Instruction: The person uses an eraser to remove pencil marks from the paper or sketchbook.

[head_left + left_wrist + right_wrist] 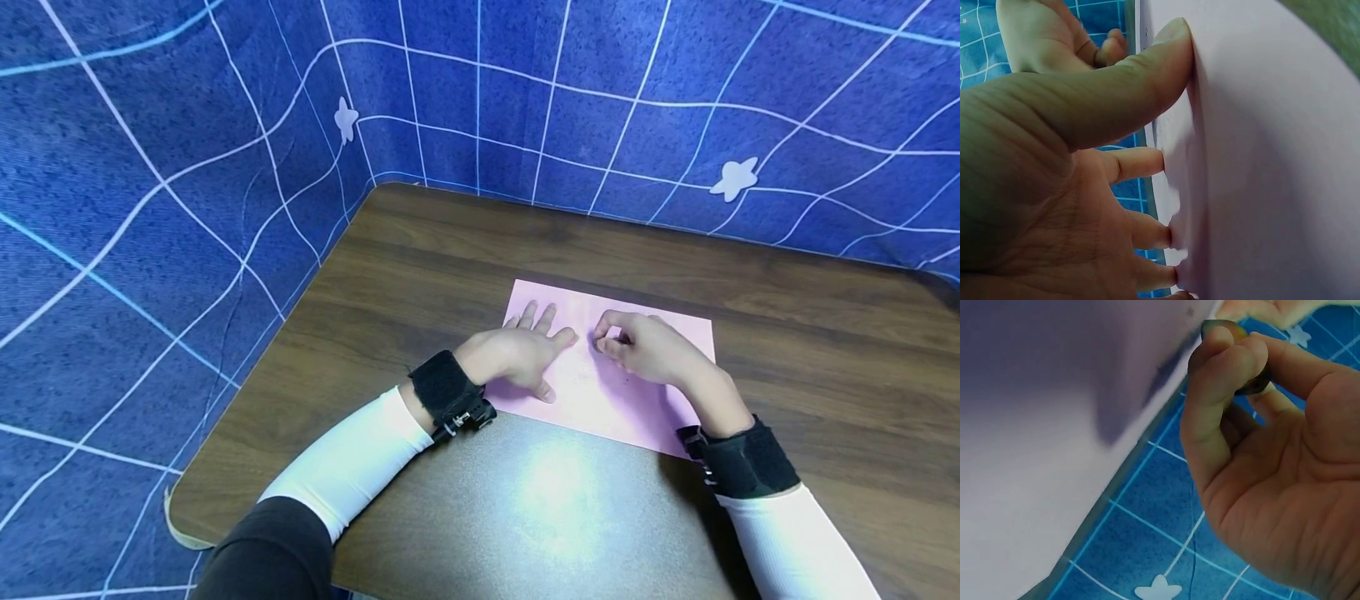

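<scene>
2 hands (517, 354) (645, 350) on pink paper (600, 392), right maybe pinching.

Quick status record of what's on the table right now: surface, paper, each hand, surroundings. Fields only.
surface: brown wooden table
paper: pink sheet, lying flat near the table's middle
left hand: fingers spread and straight, pressing on the sheet's left part
right hand: fingers curled, fingertips pinched on a small dark thing over the sheet; what it is cannot be told
surroundings: blue grid cloth with pale stars behind and left of the table
</scene>
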Demonstrator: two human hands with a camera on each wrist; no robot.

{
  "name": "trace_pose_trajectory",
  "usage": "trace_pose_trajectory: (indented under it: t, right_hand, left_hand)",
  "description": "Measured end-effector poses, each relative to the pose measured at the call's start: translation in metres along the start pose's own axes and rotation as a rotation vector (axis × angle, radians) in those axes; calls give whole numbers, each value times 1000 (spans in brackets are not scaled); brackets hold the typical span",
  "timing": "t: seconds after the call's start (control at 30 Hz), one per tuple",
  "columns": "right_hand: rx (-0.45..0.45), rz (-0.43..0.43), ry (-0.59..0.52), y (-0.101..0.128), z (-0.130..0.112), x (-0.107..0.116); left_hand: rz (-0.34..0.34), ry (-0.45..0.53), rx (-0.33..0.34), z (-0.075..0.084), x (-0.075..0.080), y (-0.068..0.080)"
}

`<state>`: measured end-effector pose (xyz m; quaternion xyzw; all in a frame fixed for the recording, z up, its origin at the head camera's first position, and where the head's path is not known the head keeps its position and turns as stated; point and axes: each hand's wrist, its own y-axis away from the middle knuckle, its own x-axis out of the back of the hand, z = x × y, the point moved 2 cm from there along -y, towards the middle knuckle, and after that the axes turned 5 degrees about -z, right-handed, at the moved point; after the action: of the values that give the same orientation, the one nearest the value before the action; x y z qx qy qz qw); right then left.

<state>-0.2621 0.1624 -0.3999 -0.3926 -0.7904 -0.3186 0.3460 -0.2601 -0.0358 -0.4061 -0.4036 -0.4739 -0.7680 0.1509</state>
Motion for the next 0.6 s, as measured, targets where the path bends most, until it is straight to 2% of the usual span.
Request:
trace_pose_trajectory:
  t: [0.17,0.37,0.6]
  right_hand:
    - [-31,29,2,-2,0,0]
    - [-70,-6,-38,-2,3,1]
    - [-97,-11,-36,-1,9,5]
  left_hand:
    - [6,-6,-8,0,0,1]
    - [-1,-8,-5,0,0,2]
    - [-3,11,-9,-1,0,2]
